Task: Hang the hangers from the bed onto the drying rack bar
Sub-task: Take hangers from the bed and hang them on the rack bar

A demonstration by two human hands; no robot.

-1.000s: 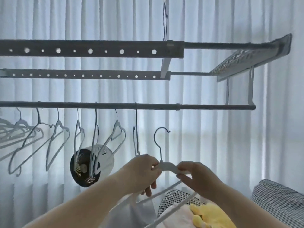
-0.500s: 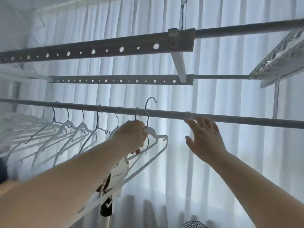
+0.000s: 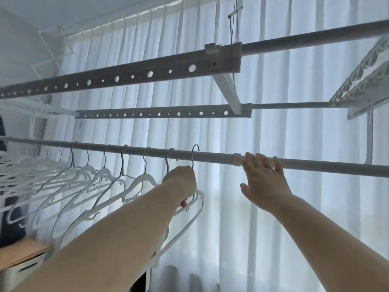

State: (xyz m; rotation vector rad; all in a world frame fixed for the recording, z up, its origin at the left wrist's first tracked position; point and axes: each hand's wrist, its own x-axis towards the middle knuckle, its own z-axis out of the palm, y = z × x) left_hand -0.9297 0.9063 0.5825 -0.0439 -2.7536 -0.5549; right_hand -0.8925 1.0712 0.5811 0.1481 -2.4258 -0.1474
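My left hand (image 3: pixel 181 184) grips a white hanger (image 3: pixel 199 194) at its neck. The hanger's metal hook (image 3: pixel 195 151) rises in front of the drying rack bar (image 3: pixel 315 166) with its curl just above it; I cannot tell whether it rests on the bar. My right hand (image 3: pixel 263 182) is raised to the right of that hook, fingers laid straight against the bar beside a white joint sleeve. Several white hangers (image 3: pixel 145 179) hang in a row along the bar to the left of my left hand.
Two perforated rails (image 3: pixel 147 74) (image 3: pixel 160 114) of the rack run above the bar, with a mesh panel (image 3: pixel 362 81) at the upper right. White curtains (image 3: pixel 231 218) hang behind. A wooden surface with a white box (image 3: pixel 21 258) sits at the lower left.
My left hand has lifted the hanger from waist height up to the bar. My right hand let go of the hanger, rose and now touches the bar. The view tilted upward.
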